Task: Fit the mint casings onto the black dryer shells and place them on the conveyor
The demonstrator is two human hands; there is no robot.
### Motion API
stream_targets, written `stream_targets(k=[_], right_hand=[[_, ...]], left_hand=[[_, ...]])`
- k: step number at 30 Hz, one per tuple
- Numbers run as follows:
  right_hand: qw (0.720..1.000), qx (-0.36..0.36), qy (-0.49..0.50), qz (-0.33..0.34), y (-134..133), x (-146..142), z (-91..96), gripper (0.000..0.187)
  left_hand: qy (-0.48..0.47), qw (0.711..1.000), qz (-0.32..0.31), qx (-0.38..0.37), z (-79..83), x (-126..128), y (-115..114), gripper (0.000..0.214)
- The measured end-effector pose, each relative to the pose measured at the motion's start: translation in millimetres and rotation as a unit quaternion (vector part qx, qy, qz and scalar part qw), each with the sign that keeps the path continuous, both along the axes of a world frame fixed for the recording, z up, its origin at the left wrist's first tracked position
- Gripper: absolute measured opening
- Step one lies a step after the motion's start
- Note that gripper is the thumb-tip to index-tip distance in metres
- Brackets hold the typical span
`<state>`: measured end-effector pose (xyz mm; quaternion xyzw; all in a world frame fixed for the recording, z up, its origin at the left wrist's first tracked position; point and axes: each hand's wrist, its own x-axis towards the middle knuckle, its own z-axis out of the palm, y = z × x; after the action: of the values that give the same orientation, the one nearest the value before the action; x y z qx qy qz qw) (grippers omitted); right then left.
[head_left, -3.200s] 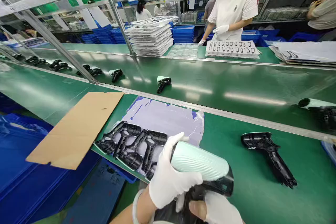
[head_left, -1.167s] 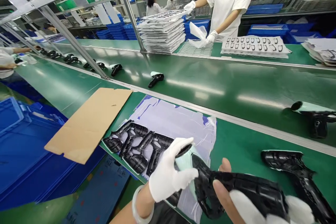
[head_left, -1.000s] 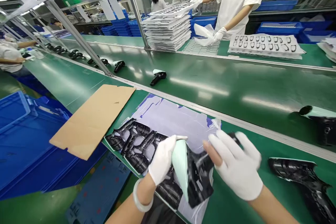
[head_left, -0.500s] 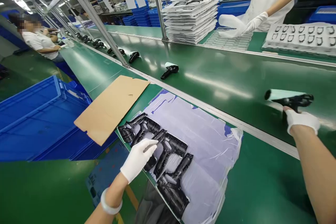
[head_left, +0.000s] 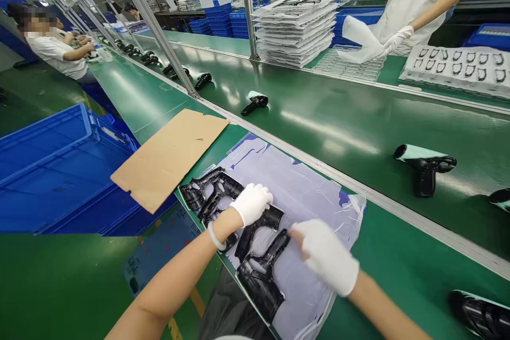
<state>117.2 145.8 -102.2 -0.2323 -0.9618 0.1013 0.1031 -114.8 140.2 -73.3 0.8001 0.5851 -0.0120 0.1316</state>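
Observation:
My left hand (head_left: 252,204), in a white glove, has its fingers curled over the top of a black pistol-shaped plastic housing half (head_left: 255,227). My right hand (head_left: 324,252), gloved and smeared by motion, has its fingertips at the handle of another black housing half (head_left: 261,287) nearest me. Whether they grip it is unclear. More black halves (head_left: 211,191) lie to the left. All of these lie on a tray lined with purplish sheet (head_left: 311,202). A black and mint-green hair dryer body (head_left: 426,164) lies on the green belt.
Another hair dryer body (head_left: 255,102) lies farther along the belt (head_left: 338,117). A cardboard sheet (head_left: 171,156) and blue crates (head_left: 59,170) are at the left. A metal post (head_left: 159,32) rises beside the belt. Across it, a co-worker (head_left: 438,0) handles white sheets by stacked trays (head_left: 295,32).
My right hand has let go of the hair dryer body on the belt and come to the tray. My left hand has moved right and up onto a housing half.

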Motion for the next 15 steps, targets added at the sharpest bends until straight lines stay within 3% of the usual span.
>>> stream_targets(k=[2,3,6,9,11,12,14,15], right_hand=[[0.995,0.062,0.019,0.071,-45.4,-28.4,-25.5,0.032],[0.993,0.085,0.026,0.072,-59.7,-36.8,-36.3,0.037],[0.996,0.081,0.016,0.038,-73.3,-41.1,-47.7,0.033],[0.997,-0.053,0.014,-0.048,-69.6,-19.8,-26.3,0.027],[0.976,-0.18,0.024,-0.121,-71.5,2.0,-6.5,0.028],[0.956,-0.246,0.032,-0.16,-74.2,12.9,1.8,0.026],[0.901,-0.363,0.054,-0.232,-81.0,31.1,12.5,0.017],[0.875,-0.4,0.072,-0.264,-84.0,37.3,14.8,0.023]], left_hand=[[-0.101,0.991,0.077,0.03,20.5,-12.9,-6.3,0.012],[-0.15,0.98,0.121,0.045,30.8,-20.3,-10.6,0.012],[-0.24,0.943,0.216,0.078,51.5,-40.9,-23.8,0.023],[-0.306,0.915,0.252,0.076,50.3,-52.5,-32.3,0.036],[-0.387,0.886,0.254,0.03,41.4,-53.5,-35.9,0.036],[-0.449,0.855,0.259,-0.007,36.5,-51.9,-37.8,0.035],[-0.572,0.766,0.284,-0.071,28.7,-44.4,-43.2,0.036],[-0.616,0.723,0.301,-0.085,26.4,-38.8,-46.7,0.037]])
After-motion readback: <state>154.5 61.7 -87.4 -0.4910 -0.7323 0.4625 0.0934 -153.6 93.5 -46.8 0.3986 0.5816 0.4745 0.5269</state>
